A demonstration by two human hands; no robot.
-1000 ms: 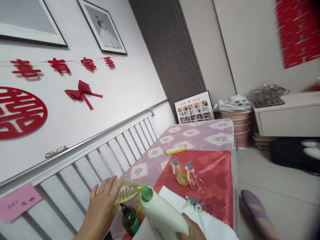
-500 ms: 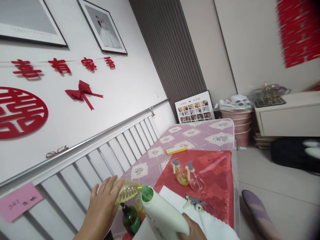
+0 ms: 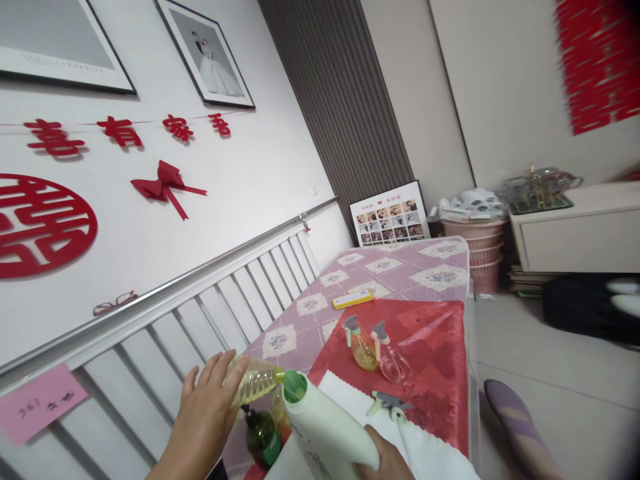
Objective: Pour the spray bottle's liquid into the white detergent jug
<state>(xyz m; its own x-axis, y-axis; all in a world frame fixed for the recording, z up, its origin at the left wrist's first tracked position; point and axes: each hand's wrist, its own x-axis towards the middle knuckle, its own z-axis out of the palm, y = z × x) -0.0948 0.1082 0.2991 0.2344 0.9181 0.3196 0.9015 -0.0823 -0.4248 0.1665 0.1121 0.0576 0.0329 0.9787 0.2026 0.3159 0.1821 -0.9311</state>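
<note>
My left hand is wrapped round a clear plastic bottle of yellow liquid, tipped so its mouth meets the green-lined opening of a large white bottle. My right hand grips that white bottle low at the frame's bottom edge; only its thumb side shows. Just below the two mouths stands a dark green pump bottle. A loose spray-trigger head lies on a white cloth to the right.
Two small spray bottles stand on the red cloth of the long table, with a yellow box farther back. A white railing runs along the left. Stacked pink baskets and a white cabinet stand behind.
</note>
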